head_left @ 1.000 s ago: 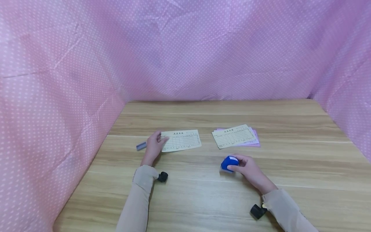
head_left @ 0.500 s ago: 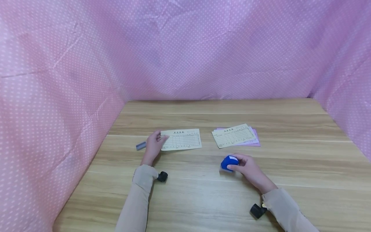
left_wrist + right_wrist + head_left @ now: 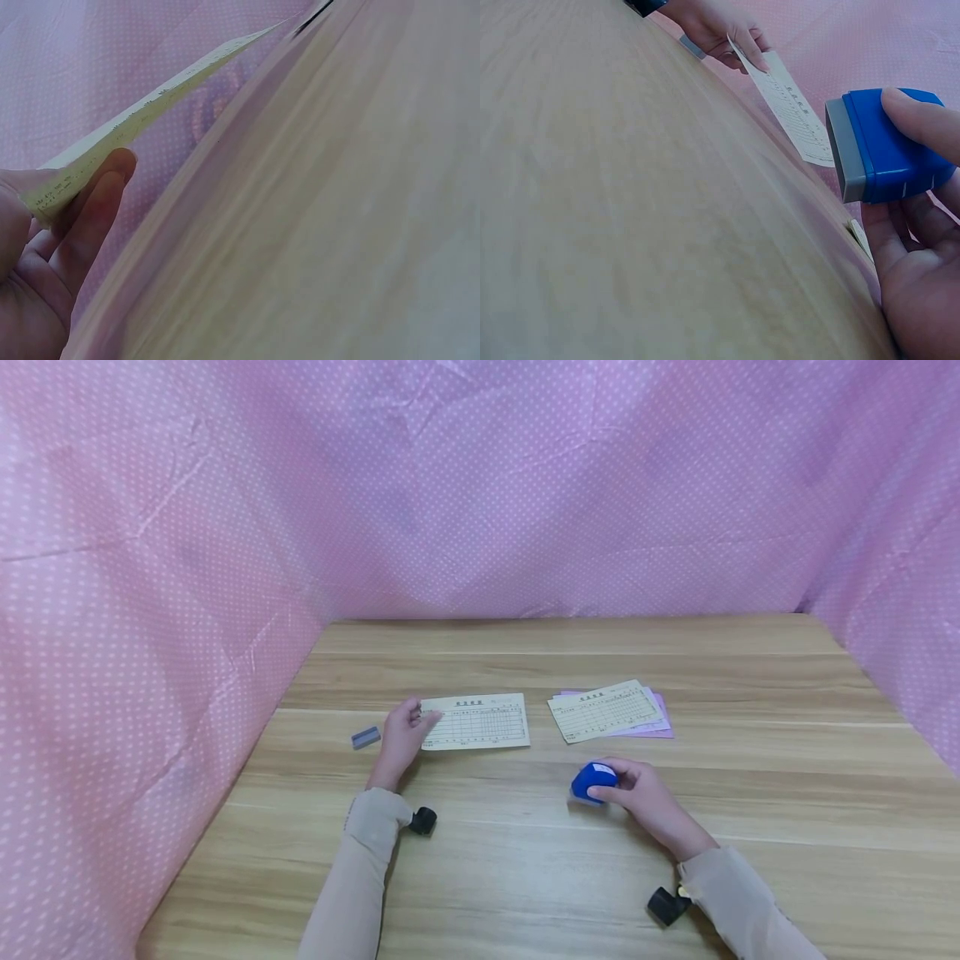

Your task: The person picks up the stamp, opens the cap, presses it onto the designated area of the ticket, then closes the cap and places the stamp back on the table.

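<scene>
My left hand (image 3: 402, 737) pinches the left end of a pale yellow printed form (image 3: 480, 723) between thumb and fingers. In the left wrist view the form (image 3: 135, 112) slants up off the table, its far end raised. My right hand (image 3: 647, 793) grips a blue stamp (image 3: 589, 782) with a grey base, held near the middle of the table. Seen from the right wrist, the thumb lies on top of the stamp (image 3: 900, 146) and the fingers are beneath it, with its grey face turned sideways.
A small grey rectangular piece (image 3: 366, 738) lies left of my left hand. At the back right, a fanned pile has a yellow form (image 3: 603, 713) on top and a purple sheet (image 3: 660, 732) below. A pink dotted cloth (image 3: 525, 510) surrounds the wooden table (image 3: 480, 868).
My left hand has shifted slightly right with the form, widening the gap to the grey piece. My right hand and the stamp have stayed put.
</scene>
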A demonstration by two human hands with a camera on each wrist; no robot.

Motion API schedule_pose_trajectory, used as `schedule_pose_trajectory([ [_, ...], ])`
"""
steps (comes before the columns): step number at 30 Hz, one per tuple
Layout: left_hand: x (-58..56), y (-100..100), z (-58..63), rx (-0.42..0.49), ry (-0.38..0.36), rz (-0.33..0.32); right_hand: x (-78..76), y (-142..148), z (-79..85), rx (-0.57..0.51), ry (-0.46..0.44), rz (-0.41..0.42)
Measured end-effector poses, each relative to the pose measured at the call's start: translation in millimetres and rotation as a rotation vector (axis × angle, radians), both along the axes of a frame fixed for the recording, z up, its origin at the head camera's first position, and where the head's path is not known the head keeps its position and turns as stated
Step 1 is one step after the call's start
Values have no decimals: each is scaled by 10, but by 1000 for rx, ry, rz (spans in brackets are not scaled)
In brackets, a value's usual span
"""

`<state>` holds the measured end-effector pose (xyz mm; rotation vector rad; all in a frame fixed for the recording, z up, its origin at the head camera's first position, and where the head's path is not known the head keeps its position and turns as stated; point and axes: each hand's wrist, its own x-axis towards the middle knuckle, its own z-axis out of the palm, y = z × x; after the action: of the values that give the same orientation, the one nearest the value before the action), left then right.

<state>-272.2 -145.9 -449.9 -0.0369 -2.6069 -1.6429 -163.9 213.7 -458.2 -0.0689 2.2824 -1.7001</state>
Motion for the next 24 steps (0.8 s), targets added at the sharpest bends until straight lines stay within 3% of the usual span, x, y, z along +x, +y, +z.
schedule_pose_trajectory([
  [13,37,82,-7,46,-10,-41,4,-2,2,5,-5,-2],
  [24,77,140,-21,75,38,-86,2,4,4,8,-6,4],
])
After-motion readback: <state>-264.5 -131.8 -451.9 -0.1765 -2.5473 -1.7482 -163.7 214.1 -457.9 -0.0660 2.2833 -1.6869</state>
